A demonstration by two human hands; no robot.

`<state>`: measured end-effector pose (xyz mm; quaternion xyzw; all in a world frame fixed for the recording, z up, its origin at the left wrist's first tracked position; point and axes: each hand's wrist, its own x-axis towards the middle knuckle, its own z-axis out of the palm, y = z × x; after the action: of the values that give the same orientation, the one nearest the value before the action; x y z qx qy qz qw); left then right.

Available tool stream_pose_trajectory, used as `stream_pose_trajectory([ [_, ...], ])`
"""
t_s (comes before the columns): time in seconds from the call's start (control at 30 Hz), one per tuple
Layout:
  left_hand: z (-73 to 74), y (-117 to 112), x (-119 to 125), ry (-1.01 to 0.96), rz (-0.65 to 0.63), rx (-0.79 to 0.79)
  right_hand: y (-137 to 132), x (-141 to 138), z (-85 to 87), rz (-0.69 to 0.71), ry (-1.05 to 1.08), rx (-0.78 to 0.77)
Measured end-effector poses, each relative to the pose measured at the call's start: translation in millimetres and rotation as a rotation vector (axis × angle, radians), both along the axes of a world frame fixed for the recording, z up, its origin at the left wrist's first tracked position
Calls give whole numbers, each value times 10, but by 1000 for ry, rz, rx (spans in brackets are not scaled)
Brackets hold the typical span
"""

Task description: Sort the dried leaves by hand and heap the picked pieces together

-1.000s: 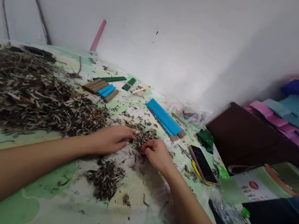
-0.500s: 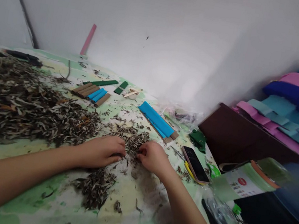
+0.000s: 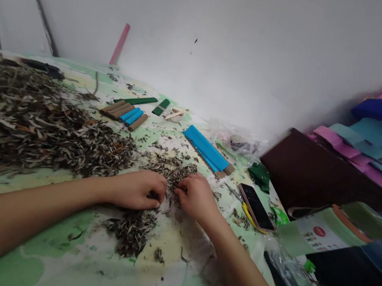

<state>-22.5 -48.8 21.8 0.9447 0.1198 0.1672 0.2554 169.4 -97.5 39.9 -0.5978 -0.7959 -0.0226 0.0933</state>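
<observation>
My left hand (image 3: pixel 140 189) rests low over the table, its fingers curled with the thumb beneath on some dark dried leaves. Facing it a short gap away, my right hand (image 3: pixel 198 196) is closed too, fingertips pinched at the near edge of a small heap of crumbled leaves (image 3: pixel 168 166). What lies inside its fingers is mostly hidden. Just below my left hand sits a clump of dried leaves (image 3: pixel 132 236). A much larger pile of long dried leaves (image 3: pixel 49 130) spreads across the left side of the table.
Brown and blue rolls (image 3: pixel 125 114) lie at the back, and a blue strip (image 3: pixel 207 148) on brown pieces lies right of them. Yellow-handled scissors (image 3: pixel 247 213) touch a phone (image 3: pixel 257 208). A green-sided container (image 3: pixel 323 233) and a dark box (image 3: pixel 304 173) stand at right.
The view has shifted slightly, so things sit a little further right. My hands stay by the crumbled heap; the left fingers look more curled, with the thumb drawn under.
</observation>
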Motion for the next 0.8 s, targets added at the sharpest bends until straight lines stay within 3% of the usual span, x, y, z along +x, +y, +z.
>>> stream_pose_trajectory([
  [0.13, -9, 16, 2, -35, 11, -61, 2, -11, -54, -22, -16, -38],
  [0.43, -99, 109, 25, -80, 332, -36, -1, -20, -41, -38, 116, 52],
  [0.8, -73, 59, 38, -100, 270, -45, -96, -194, -19, 39, 198, 99],
])
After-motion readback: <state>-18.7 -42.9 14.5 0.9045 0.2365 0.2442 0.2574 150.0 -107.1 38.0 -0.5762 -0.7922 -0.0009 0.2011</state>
